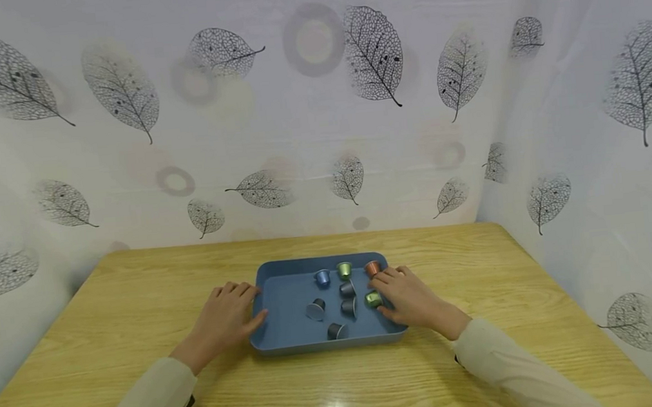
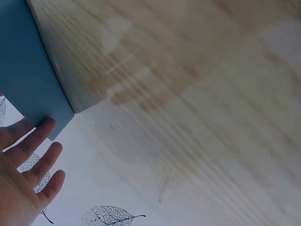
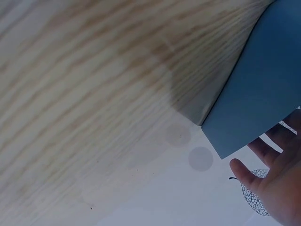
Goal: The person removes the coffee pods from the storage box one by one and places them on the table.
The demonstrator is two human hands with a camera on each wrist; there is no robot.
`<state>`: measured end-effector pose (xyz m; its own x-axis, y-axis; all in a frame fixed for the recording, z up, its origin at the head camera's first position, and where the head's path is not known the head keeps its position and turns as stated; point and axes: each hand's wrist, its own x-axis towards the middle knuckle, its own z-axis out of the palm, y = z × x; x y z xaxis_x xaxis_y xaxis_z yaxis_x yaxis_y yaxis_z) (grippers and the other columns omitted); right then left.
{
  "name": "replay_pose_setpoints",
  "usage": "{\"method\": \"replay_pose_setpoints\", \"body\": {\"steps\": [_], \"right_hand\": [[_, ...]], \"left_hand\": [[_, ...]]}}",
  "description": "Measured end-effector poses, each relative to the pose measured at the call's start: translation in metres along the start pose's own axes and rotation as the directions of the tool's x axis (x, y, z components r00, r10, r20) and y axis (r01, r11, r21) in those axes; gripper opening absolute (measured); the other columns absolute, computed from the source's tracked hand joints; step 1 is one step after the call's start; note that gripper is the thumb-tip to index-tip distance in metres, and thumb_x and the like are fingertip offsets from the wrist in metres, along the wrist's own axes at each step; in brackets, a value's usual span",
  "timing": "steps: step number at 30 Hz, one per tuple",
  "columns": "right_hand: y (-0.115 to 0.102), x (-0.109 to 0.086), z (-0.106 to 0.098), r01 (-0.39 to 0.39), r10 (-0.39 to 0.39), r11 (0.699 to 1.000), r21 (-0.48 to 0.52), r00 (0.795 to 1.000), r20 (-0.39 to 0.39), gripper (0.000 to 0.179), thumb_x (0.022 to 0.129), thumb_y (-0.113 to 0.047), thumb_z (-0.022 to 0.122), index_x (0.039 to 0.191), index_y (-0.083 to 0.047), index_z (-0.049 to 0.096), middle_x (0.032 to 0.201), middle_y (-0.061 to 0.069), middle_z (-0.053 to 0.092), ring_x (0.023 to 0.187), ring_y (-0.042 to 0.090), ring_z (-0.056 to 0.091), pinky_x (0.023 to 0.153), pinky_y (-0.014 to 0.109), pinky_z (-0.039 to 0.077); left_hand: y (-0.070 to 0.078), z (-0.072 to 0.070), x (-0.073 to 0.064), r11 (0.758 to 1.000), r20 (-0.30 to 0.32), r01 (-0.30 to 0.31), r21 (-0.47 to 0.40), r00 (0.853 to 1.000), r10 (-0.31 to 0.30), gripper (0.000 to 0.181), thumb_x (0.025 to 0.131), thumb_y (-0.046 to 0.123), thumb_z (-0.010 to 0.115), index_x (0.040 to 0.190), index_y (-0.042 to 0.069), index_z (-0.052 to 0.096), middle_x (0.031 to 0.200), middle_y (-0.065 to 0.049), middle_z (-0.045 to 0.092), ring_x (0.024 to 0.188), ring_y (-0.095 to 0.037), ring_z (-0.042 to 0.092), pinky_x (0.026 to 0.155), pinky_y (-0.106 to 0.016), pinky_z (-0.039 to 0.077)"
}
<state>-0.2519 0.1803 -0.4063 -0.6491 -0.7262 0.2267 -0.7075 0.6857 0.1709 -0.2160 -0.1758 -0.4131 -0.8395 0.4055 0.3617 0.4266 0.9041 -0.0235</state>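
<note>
A shallow blue-grey tray (image 1: 284, 297) holds several small coffee capsules. At its left rim is my left hand (image 1: 225, 316), fingers spread and fairly straight, with fingertips and thumb right at the edge. In the left wrist view those fingers (image 2: 40, 132) overlap the tray's outer wall (image 2: 28, 70). My right hand (image 1: 406, 296) lies over the right rim, fingers reaching past the edge beside an orange capsule (image 1: 372, 268) and a green capsule (image 1: 373, 299). The tray wall (image 3: 263, 80) hides part of the right fingers in the right wrist view.
Elsewhere in the tray lie a blue capsule (image 1: 323, 278), another green capsule (image 1: 345, 270) and several dark grey capsules (image 1: 336, 331), some tipped over. The tray rests on a wooden table (image 1: 250, 397). Behind and beside it hangs a white leaf-patterned curtain (image 1: 297, 135).
</note>
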Motion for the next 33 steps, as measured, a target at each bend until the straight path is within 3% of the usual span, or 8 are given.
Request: {"method": "replay_pose_setpoints", "body": {"steps": [33], "right_hand": [[0.0004, 0.0025, 0.0003, -0.035, 0.035, 0.998, 0.053, 0.999, 0.002, 0.028, 0.077, -0.025, 0.070, 0.101, -0.014, 0.060, 0.100, 0.001, 0.062, 0.098, 0.021, 0.054, 0.085, 0.046, 0.042]], "left_hand": [[-0.0022, 0.0026, 0.0005, 0.999, -0.007, 0.002, -0.034, 1.000, -0.002, 0.043, 0.079, 0.044, 0.064, 0.104, 0.010, 0.064, 0.106, -0.007, 0.063, 0.097, -0.027, 0.056, 0.083, -0.048, 0.044]]}}
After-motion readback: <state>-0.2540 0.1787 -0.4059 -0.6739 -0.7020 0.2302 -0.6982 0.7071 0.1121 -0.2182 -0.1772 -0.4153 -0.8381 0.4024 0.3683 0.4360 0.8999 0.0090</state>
